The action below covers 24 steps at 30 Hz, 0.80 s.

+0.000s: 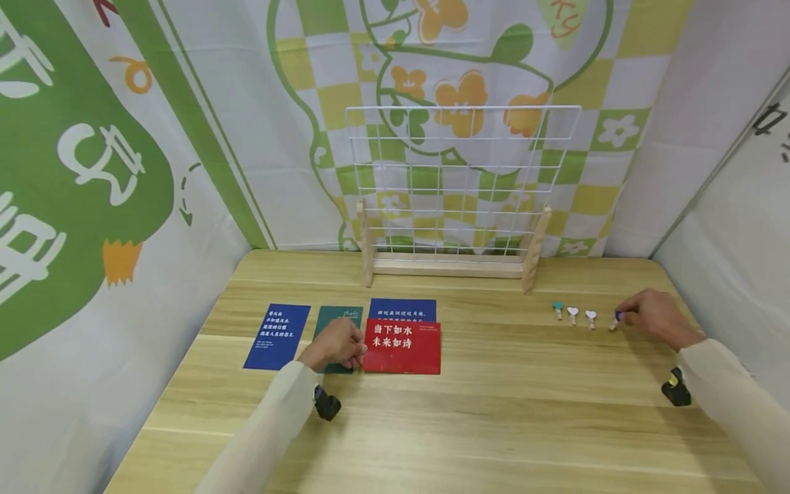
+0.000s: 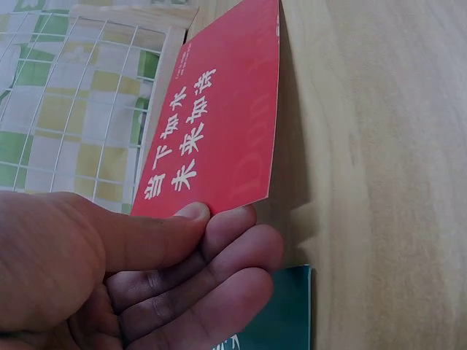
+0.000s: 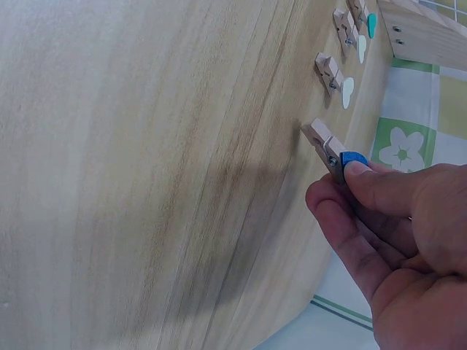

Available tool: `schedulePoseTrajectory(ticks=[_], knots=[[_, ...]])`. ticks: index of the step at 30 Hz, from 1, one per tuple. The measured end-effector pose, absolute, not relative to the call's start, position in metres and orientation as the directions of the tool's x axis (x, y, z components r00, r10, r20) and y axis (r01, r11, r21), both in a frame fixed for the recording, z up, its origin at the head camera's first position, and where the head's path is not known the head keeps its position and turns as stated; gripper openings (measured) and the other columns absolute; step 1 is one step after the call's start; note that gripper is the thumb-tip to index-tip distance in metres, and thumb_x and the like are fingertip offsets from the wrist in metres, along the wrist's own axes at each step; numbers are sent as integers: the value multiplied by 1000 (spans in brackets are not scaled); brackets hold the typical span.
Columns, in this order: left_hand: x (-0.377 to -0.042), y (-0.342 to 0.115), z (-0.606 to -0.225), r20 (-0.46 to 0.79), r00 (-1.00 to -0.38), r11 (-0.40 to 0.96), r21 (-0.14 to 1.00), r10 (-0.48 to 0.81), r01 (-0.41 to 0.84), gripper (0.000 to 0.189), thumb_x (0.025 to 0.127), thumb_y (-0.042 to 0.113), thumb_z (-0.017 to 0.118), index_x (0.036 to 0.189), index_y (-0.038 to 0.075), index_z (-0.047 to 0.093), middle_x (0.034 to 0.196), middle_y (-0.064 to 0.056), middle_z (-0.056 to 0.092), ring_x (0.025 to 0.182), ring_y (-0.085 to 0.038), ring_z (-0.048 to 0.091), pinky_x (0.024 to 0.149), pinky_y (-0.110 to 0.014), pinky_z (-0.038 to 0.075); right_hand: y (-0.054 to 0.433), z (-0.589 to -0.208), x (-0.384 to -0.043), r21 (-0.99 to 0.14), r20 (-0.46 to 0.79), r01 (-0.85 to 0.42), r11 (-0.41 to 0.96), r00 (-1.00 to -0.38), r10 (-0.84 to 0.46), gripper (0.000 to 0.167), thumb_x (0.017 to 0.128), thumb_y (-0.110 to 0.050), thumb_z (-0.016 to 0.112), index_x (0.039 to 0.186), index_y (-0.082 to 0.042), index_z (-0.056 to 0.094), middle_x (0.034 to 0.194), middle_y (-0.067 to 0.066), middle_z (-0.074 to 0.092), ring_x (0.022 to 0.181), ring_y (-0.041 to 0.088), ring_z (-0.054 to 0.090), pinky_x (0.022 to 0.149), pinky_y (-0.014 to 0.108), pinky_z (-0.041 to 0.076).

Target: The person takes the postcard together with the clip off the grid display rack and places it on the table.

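My left hand [image 1: 338, 344] pinches the left edge of a red card [image 1: 404, 347] with white lettering. In the left wrist view the red card [image 2: 219, 109] is raised off the wood, thumb on its face. Under that hand lies a green card [image 1: 341, 314], partly covered. On the far right, my right hand [image 1: 660, 317] pinches a small wooden clothespin [image 3: 321, 138] by its blue-topped end, between thumb and fingers. Beside it stretches a row of similar clothespins, two with white hearts [image 1: 591, 317] and one with a teal top [image 1: 558, 307].
A white wire grid [image 1: 463, 185] in a wooden stand [image 1: 447, 266] rises at the table's back. One blue card [image 1: 278, 336] lies at the left; another blue card [image 1: 402, 306] shows behind the red one. Printed curtains [image 1: 216, 82] enclose the wooden table [image 1: 494, 425].
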<state>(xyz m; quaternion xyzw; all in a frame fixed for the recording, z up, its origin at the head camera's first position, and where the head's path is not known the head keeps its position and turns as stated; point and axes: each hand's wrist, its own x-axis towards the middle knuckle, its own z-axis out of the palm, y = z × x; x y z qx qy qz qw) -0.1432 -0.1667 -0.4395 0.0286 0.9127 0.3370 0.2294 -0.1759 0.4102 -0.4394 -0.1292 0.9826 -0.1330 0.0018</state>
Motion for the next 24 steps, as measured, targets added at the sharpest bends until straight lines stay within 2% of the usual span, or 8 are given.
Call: schedulePoseTrajectory(ticks=[9, 24], knots=[[-138, -161, -444, -421, -882, 803, 590, 212, -88, 21, 92, 3, 64, 73, 1, 71, 64, -8, 69, 58, -16, 67, 55, -27, 57, 412, -443, -180, -243, 17, -274, 931, -960, -278, 11, 83, -3, 69, 89, 4, 75, 88, 23, 74, 92, 47, 67, 81, 58, 51], [-129, -161, -444, -430, -878, 814, 575, 211, -86, 23, 89, 0, 65, 67, 1, 71, 60, -6, 69, 53, -16, 67, 54, -28, 57, 409, -447, -186, -236, 25, -315, 919, -948, -319, 10, 82, -3, 70, 88, 3, 76, 86, 21, 74, 88, 43, 69, 77, 54, 53]])
